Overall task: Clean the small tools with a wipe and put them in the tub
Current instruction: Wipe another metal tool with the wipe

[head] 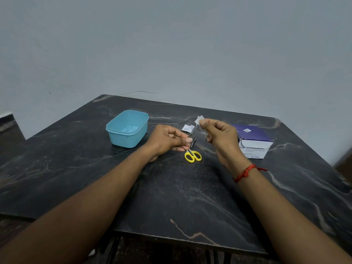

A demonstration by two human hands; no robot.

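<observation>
Logging head view, quick: your left hand (167, 139) is pinching a slim metal tool (194, 130) at its lower end, fingers curling tight round it, tip pointing up and away. (A)

Agreeing. Your right hand (219, 134) is pinching the white wipe (199, 119) between thumb and fingertips and holding it just beside the tool's tip. I'm not making out whether they're touching. (B)

The blue tub (127, 128) is sitting left of your hands on the dark table (171, 197), and nothing is showing inside it. (A)

So I'm judging you're only working on the first tool. The yellow scissors (192, 155) are lying below your hands, with a small dark metal piece (194, 141), possibly a clipper, just beyond them. Both are waiting for wiping and dropping in. (B)

Also noting a torn sachet (187, 128) lying behind your left hand and the swab box (253, 141) sitting at the right. (A)
</observation>
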